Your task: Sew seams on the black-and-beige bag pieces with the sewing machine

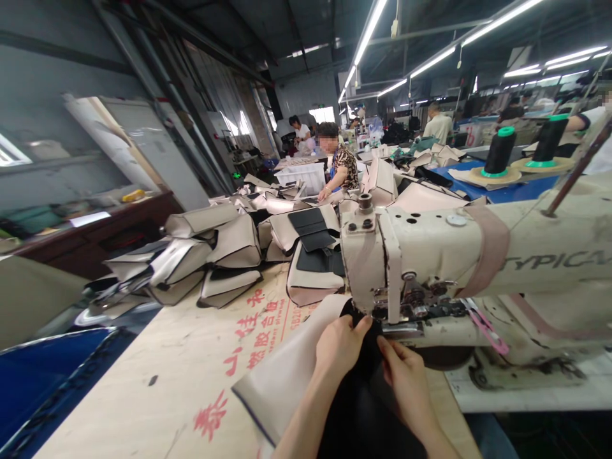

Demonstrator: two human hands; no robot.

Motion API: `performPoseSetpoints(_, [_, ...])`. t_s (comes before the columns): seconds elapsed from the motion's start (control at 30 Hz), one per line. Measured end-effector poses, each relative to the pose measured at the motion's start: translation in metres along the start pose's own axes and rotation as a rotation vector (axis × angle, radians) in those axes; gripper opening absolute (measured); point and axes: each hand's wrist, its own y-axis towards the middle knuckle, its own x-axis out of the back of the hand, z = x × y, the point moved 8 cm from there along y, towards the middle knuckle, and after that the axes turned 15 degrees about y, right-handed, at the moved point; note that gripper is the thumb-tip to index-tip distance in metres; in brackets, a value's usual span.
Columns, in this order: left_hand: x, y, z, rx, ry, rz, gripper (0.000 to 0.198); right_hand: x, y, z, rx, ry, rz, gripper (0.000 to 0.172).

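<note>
Close to the needle area of a cream sewing machine point(425, 242), my left hand point(342, 341) is closed on black material point(368, 408), thumb and fingers together at its upper edge. A beige panel point(287, 370) with a dark edge lies under and left of that hand. To the right, just below the machine's arm, my right hand point(404, 370) pinches the right side of the same black material. The black material hangs down between both forearms. Its upper end is at the presser foot, where my left fingers partly hide it.
Beige bags with black edging point(234, 239) are heaped behind and left on the plywood table point(191, 357). Pink snips point(488, 328) are by the machine's arm. Black thread cones point(500, 153) stand at the back right. A person point(342, 166) works beyond the heap.
</note>
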Motion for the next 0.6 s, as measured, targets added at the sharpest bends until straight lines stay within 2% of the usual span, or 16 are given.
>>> performPoseSetpoints(0.3, [0.004, 0.002, -0.002, 0.008, 0.008, 0.006, 0.041, -0.001, 0.001, 0.000, 0.009, -0.006, -0.038, 0.044])
performPoseSetpoints(0.6, [0.005, 0.003, -0.004, 0.001, 0.026, 0.009, 0.041, 0.000, 0.001, 0.009, 0.068, -0.145, 0.032, 0.044])
